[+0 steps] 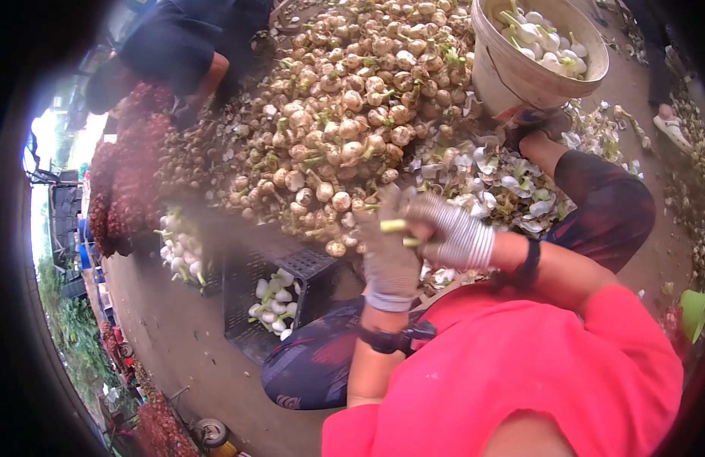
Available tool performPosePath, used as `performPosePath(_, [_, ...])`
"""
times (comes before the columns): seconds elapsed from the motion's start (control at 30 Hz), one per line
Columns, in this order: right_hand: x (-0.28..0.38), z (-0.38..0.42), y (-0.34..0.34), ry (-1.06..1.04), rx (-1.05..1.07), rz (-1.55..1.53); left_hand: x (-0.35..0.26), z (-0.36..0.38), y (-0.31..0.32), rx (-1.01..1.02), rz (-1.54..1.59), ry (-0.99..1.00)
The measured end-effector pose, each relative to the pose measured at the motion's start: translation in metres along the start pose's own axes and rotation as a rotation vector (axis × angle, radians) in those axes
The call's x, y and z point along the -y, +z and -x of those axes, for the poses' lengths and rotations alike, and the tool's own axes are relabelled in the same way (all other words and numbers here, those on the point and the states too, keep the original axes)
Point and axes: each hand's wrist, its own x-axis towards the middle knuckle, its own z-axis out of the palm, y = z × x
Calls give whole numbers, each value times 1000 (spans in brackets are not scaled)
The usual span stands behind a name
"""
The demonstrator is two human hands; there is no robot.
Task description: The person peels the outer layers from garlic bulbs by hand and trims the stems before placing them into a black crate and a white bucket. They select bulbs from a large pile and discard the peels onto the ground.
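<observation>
Both of my hands wear striped, dirt-stained gloves and meet above my lap. My right hand is closed around pale green garlic stems, whose cut ends point left. My left hand is upright beside it, touching or nearly touching; its fingers are smeared by motion, and what it holds, if anything, is hidden. Just beyond my hands rises a large heap of unpeeled garlic bulbs. Loose papery skins lie to the right of the heap. By my left knee, a black crate holds peeled white bulbs.
A bucket of white bulbs stands at the back right. At the upper left, a co-worker in dark clothes bends beside red mesh sacks. More white bulbs lie left of the crate. A green container is at far right.
</observation>
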Motion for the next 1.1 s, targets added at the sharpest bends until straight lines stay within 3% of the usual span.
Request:
performPosePath(0.03, [6,0,-30,330,152,-368,-6,-8,21,-44,-1,99])
performPosePath(0.07, [-13,1,-42,104,-53,-323,-18,-15,47,-96,-8,191])
performPosePath(0.1, [-15,-10,-80,125,-134,-466,-26,-18,56,-148,-23,279])
performPosePath(0.13, [-17,-20,-118,135,-219,-612,-31,-18,28,-310,-264,369])
performPosePath(0.17, [-19,-30,-157,134,-307,-753,-32,-21,-7,-521,-624,232])
performPosePath(0.2, [-36,-29,-205,188,-420,84,-27,-26,-45,-720,-980,80])
performPosePath(0.23, [-34,-38,-219,191,-498,600,-17,-31,-79,-717,-1466,-65])
performPosePath(0.27, [-34,-46,-234,252,-608,1113,2,-31,-100,-669,-1520,-99])
performPosePath(0.3, [-30,-60,-229,287,-747,1298,26,-31,-118,-539,-1869,-65])
performPosePath(0.33, [-41,-56,-231,295,-730,1306,44,-37,-120,-328,-2097,-124])
performPosePath(0.37, [-55,-46,-237,116,-677,1350,56,-46,-113,-82,-2180,-326])
performPosePath(0.4, [-55,-43,-224,28,-621,1279,73,-52,-119,64,-2153,-336])
performPosePath(0.43, [-51,-41,-203,-20,-542,1141,90,-62,-125,231,-2229,-614])
performPosePath(0.5, [-45,-31,-158,-44,-363,872,122,-75,-163,382,-2269,-898])
performPosePath(0.6, [-56,6,-97,157,-125,497,117,-93,-147,193,-2100,-1109])
performPosePath(0.67, [-61,21,-69,347,-14,285,102,-86,-144,-145,-1873,-902])
performPosePath(0.7, [-62,22,-63,493,87,192,96,-79,-157,-264,-1732,-763])
performPosePath(0.73, [-63,25,-51,638,42,-59,91,-72,-179,-304,-1496,-623])
performPosePath(0.77, [-65,26,-39,768,1,-314,71,-68,-159,-447,-1143,-545])
performPosePath(0.83, [-68,27,-23,916,16,-685,25,-54,-96,-470,-822,-274])
performPosePath(0.9, [-62,24,-7,972,24,-843,2,-36,-60,-484,-715,-199])
performPosePath(0.97, [-42,20,-6,835,3,-745,-5,-18,-8,-435,-768,-32])
performPosePath(1.0, [-37,17,-5,924,-15,-821,-3,-7,15,-421,-810,-5])
performPosePath(1.03, [-37,20,3,868,-101,-943,2,4,29,-409,-848,20])
performPosePath(1.1, [-16,19,-5,774,-100,-945,17,20,29,-352,-1215,303])
